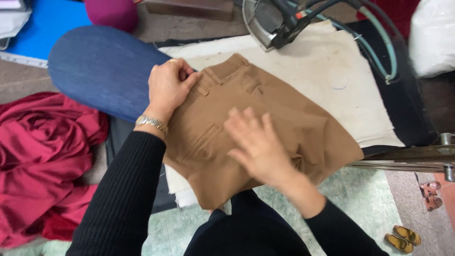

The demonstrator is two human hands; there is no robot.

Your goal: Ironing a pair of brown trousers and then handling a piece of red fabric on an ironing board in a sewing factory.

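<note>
Brown trousers (pixel 294 128) lie spread on a cream pressing cloth (pixel 332 71) over the ironing board. My left hand (pixel 168 87), with a metal watch on the wrist, grips the waistband edge at the left. My right hand (pixel 258 144) lies flat with fingers spread on the middle of the fabric, slightly blurred. Both arms wear black sleeves.
A steam iron (pixel 270 23) with hoses stands at the back of the board. A blue padded form (pixel 99 66) sits to the left, and red fabric (pixel 42 156) is heaped below it. A white bag (pixel 433 38) is at the right. Sandals (pixel 400 238) lie on the floor.
</note>
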